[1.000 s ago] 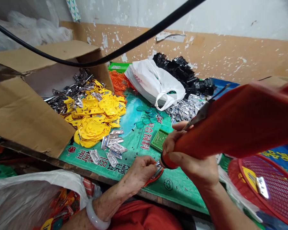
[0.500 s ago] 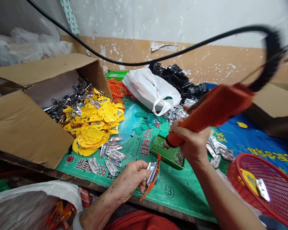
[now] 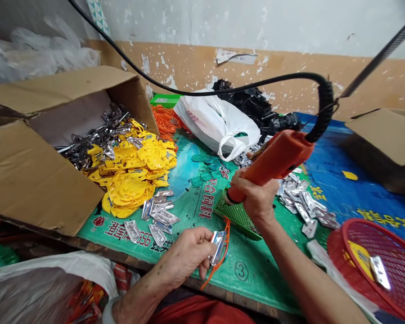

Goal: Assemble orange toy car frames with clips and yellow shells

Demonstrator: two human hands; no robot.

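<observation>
My left hand (image 3: 192, 249) pinches a small shiny silver part (image 3: 218, 246) with an orange plastic piece (image 3: 225, 252) along its right side, above the front edge of the table. My right hand (image 3: 258, 195) is wrapped round an orange electric screwdriver (image 3: 273, 159), tilted with its lower end down to the left. That end is over a green perforated tray (image 3: 238, 216); its tip and part of the tray are hidden by the tool and hand. A black cable (image 3: 325, 103) runs from the tool's top.
Yellow plastic pieces (image 3: 128, 193) spill from a cardboard box (image 3: 37, 180) on the left. Silver parts (image 3: 160, 213) lie nearby, with more (image 3: 303, 202) on the right. A white plastic bag (image 3: 209, 119) stands behind, a red basket (image 3: 351, 229) at right. A spring (image 3: 381, 56) hangs overhead.
The screwdriver has moved left and turned more upright, its cable swinging left and lower. My left hand still holds the silver part and orange piece, now turned slightly more toward view.
</observation>
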